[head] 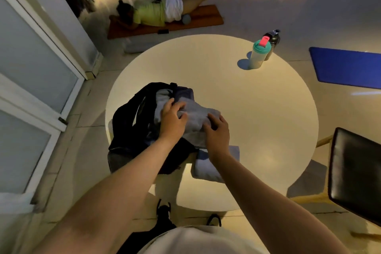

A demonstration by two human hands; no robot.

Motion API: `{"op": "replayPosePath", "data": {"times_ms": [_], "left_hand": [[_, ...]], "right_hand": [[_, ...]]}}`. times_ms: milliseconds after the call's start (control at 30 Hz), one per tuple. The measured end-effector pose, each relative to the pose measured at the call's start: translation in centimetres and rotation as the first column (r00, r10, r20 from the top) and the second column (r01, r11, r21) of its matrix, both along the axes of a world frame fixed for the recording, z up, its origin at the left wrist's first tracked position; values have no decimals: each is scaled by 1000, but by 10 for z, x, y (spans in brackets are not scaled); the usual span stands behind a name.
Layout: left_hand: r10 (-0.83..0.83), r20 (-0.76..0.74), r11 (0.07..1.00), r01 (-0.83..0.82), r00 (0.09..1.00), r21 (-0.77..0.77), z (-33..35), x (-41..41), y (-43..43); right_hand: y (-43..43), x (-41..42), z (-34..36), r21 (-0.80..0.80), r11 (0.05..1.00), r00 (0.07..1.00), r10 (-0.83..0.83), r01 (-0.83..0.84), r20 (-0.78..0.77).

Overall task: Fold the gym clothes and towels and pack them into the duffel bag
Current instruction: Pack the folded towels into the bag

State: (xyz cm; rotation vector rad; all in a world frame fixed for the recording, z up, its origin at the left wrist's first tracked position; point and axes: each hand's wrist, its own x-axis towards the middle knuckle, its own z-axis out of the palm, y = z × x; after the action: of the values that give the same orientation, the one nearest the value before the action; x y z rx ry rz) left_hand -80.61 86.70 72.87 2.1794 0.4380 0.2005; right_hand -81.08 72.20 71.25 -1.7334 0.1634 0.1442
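Grey towel [195, 118], perhaps terry, limp black duffel bag [123, 128]

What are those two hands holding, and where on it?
A folded grey cloth at the duffel bag: the left hand grips its end at the bag's opening, the right hand its near right edge.
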Motion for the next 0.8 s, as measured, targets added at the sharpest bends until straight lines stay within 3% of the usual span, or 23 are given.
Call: {"op": "replayPosePath", "data": {"times_ms": [67,100,167,233,267,300,400,533,667,733,800], "left_hand": [[136,-179,989,-124,974,81,2,-6,14],[188,-274,982,-181,943,50,4,-10,18],[192,-380,902,-315,905,-294,8,-14,23],[170,-411,628,-420,896,-655,13,-13,27],[171,-394,542,-420,903,-728,15,-13,27],[180,-361,518,-400,915,-756,14,-13,33],[203,-229,608,-306,952,-733,9,-16,54],[266,-31,698,-214,964,-684,11,-18,84],[308,127,837,-205,943,-508,8,-22,104],[312,76,878,-257,947,-405,-7,-27,111],[334,-115,861,-353,935,-367,-25,-34,117]], "right_hand": [[22,10,11,-16,999,998,-44,44,39],[32,13,14,-56,998,998,-36,39,55],[54,15,17,-60,998,999,-22,25,49],[74,9,16,11,1000,1000,-26,26,-4],[79,4,15,46,999,999,-25,26,-30],[86,-1,13,73,997,999,-11,14,-49],[97,-10,5,92,993,995,73,-67,-68],[108,-17,5,-40,983,983,180,-180,15],[121,-17,6,-121,956,956,278,-266,92],[125,-13,3,-171,937,947,316,-303,53],[125,-12,-1,-257,902,935,353,-347,-23]]}}
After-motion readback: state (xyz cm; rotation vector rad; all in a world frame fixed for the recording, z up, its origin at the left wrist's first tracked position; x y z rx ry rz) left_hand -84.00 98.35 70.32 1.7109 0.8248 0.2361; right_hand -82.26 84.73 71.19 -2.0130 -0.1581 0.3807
